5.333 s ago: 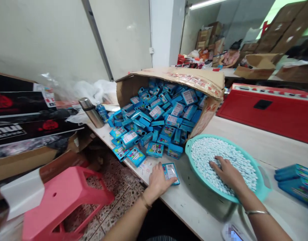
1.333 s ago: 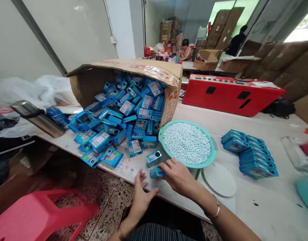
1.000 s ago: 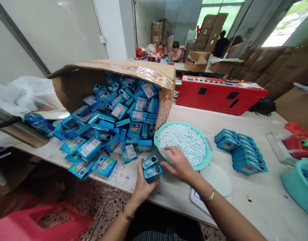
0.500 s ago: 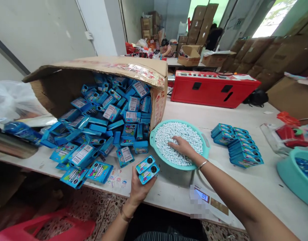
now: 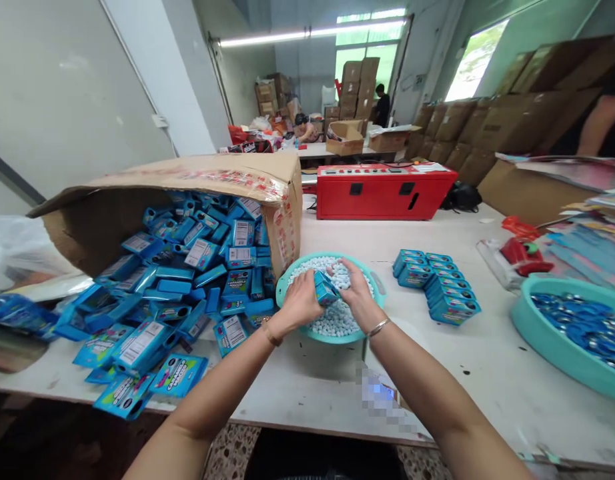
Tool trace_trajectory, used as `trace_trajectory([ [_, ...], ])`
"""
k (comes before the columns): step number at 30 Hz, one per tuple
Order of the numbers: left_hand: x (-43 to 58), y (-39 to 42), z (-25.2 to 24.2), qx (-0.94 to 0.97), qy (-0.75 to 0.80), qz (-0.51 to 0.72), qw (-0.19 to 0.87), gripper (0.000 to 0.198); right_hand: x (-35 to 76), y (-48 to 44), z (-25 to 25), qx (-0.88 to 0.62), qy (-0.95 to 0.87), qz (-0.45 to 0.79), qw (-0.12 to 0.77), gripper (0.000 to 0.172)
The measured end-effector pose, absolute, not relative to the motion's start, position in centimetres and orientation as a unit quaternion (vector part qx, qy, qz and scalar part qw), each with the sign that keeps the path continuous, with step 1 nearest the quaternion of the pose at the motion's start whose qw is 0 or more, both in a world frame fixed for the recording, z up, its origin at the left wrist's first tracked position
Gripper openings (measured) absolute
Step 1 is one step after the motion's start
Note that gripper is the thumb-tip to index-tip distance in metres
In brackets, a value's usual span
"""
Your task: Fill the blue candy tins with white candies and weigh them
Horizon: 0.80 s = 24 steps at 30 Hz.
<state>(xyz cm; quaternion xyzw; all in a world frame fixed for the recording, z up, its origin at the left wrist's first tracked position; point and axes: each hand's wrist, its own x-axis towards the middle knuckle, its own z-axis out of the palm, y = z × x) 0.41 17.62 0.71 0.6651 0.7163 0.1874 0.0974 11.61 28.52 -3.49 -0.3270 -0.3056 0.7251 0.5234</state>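
Note:
Over a turquoise basin (image 5: 379, 285) full of small white candies (image 5: 332, 325), my left hand (image 5: 301, 300) is wrapped round small blue candy boxes (image 5: 326, 288), tilted to the right. Earlier, two boxes with round dark openings showed in this hand; now my fingers partly cover them. My right hand (image 5: 360, 298) is curled at the boxes' right end, thumb close to them. Whatever its fingers hold is hidden. Left of the basin, a cardboard carton (image 5: 286, 230) lies on its side, with many like boxes (image 5: 200, 253) spilling onto the table.
Rows of blue boxes (image 5: 450, 300) stand right of the basin. Farther right is a turquoise tub (image 5: 525, 319) of blue and silver pieces. A red machine (image 5: 382, 195) stands behind, and a scale (image 5: 382, 393), partly blurred, lies near the front edge. Other people are in the background.
My left hand has carried the blue boxes up and right over the basin. My right hand has lifted out of the candies to meet them. The camera view has shifted.

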Motion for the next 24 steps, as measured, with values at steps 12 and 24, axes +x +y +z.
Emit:
trace_trajectory([
  [12,0.1,18.5,0.0,0.617,0.739,0.251,0.101,0.067,10.6,26.4,-0.5,-0.318,-0.332,0.684,0.566,0.016],
  [24,0.3,18.8,0.1,0.631,0.72,0.268,0.111,0.059,10.4,27.1,-0.2,-0.308,-0.346,0.675,0.574,0.016],
])
